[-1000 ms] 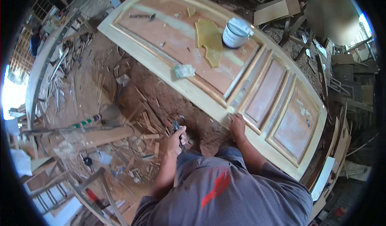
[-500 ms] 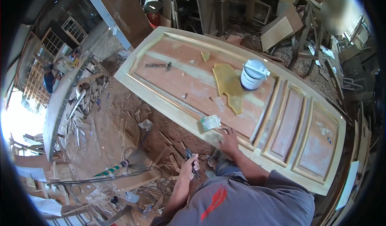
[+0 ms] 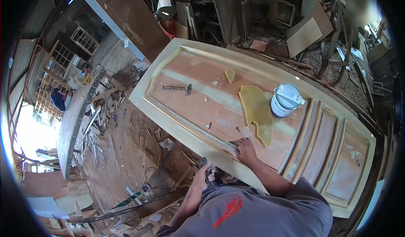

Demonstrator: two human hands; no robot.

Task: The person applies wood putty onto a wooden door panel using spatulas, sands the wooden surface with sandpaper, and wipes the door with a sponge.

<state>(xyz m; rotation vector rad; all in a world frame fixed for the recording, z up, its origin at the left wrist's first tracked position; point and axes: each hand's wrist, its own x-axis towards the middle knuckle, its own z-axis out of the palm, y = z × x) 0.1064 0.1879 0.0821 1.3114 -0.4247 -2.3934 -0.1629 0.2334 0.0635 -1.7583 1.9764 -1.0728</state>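
Observation:
A pale wooden panel door (image 3: 198,141) lies flat in front of me. My right hand (image 3: 245,152) rests on its near moulding, fingers bent down over the spot where a green-and-white packet lay; the hand hides most of that spot. My left hand (image 3: 203,177) is low beside the door's near edge, closed around a dark hand tool whose kind I cannot make out. On the door panel lie a hammer (image 3: 177,88), a torn yellow sheet like sandpaper (image 3: 257,112) and a smaller yellow piece (image 3: 229,76). A white lidded bucket (image 3: 286,102) stands beside the large sheet.
Wood scraps and offcuts (image 3: 99,123) litter the floor at left, with a cable (image 3: 126,211) among them. A long curved board (image 3: 69,140) stands further left, near another person (image 3: 59,98). Leaning boards (image 3: 306,36) and a trestle (image 3: 337,43) are behind the door.
The view has shifted, so the door appears lower and further right. My right hand has moved onto the packet's place, and the packet is no longer plainly visible. My left hand has come nearer the door edge.

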